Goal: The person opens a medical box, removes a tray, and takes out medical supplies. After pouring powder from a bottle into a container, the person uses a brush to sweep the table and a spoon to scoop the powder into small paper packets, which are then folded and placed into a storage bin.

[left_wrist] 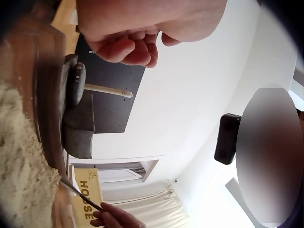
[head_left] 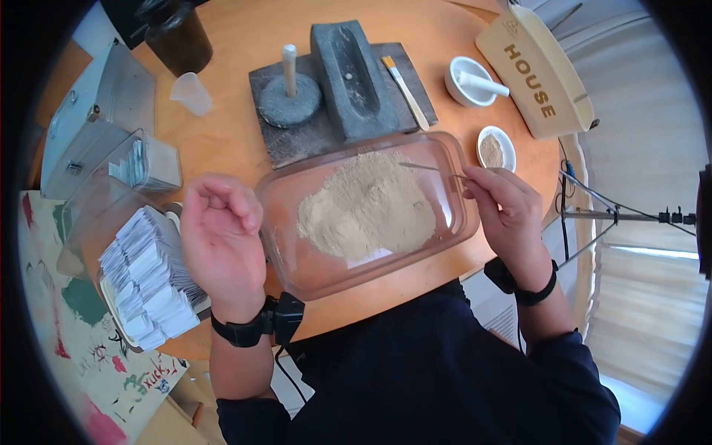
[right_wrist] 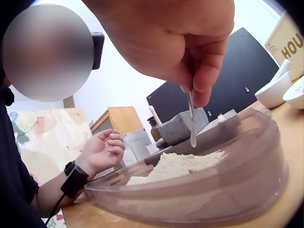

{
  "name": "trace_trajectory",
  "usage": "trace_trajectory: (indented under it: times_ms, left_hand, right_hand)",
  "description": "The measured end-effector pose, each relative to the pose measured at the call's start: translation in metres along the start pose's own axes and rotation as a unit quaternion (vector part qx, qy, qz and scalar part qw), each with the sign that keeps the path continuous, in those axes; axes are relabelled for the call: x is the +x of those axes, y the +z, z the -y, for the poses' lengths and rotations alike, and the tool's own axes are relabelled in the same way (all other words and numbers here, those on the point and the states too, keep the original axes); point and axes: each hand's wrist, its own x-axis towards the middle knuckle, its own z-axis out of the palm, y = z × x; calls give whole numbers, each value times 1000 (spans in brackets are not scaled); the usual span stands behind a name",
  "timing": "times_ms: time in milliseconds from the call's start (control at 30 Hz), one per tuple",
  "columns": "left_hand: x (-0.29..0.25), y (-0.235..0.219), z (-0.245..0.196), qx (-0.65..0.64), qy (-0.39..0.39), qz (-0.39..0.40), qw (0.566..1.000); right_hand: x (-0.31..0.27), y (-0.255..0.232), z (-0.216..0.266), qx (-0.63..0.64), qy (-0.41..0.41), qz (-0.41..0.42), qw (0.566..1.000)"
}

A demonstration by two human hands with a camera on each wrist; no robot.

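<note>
Now | right hand (head_left: 508, 215) pinching spatula (head_left: 430, 169) over powder (head_left: 367, 204) in tray (head_left: 293, 259) | left hand (head_left: 219, 233) hovering beside tray, loosely curled, holding nothing | advice: dip shallow, lift level.

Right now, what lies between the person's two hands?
In the head view, the clear dish with its heap of tan powder lies between the left hand and the right hand, which pinches a thin spatula.
</note>
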Motion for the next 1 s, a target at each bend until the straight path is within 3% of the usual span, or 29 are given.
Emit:
trace_trajectory:
  times_ms: [100, 267, 367, 467, 600, 667, 800, 867, 1000]
  left_hand:
    - [-3, -5, 3, -24, -18, 16, 999]
    - [2, -9, 3, -10, -2, 50, 999]
    - [3, -10, 3, -7, 0, 50, 999]
    - [3, -11, 3, -6, 5, 56, 998]
    - [4, -15, 2, -12, 6, 55, 998]
    - [4, -14, 1, -8, 7, 50, 999]
    - [3, -11, 1, -7, 4, 53, 999]
    - [3, -9, 2, -10, 6, 53, 999]
    - [4, -12, 1, -10, 1, 38, 999]
  right_hand:
    - [-4, 2, -1, -87, -31, 25, 995]
    - [-7, 9, 3, -83, 9, 79, 993]
    - [-11, 17, 7, -51, -6, 60, 997]
    - [-17, 21, 18, 1, -74, 96, 993]
    - [-20, 18, 22, -13, -57, 102, 993]
    - [-16, 16, 17, -36, -47, 50, 997]
    - [-13, 24, 23, -55, -46, 49, 996]
    - [-14, 29, 25, -39, -70, 91, 993]
    - [-16, 28, 25, -25, -51, 71, 996]
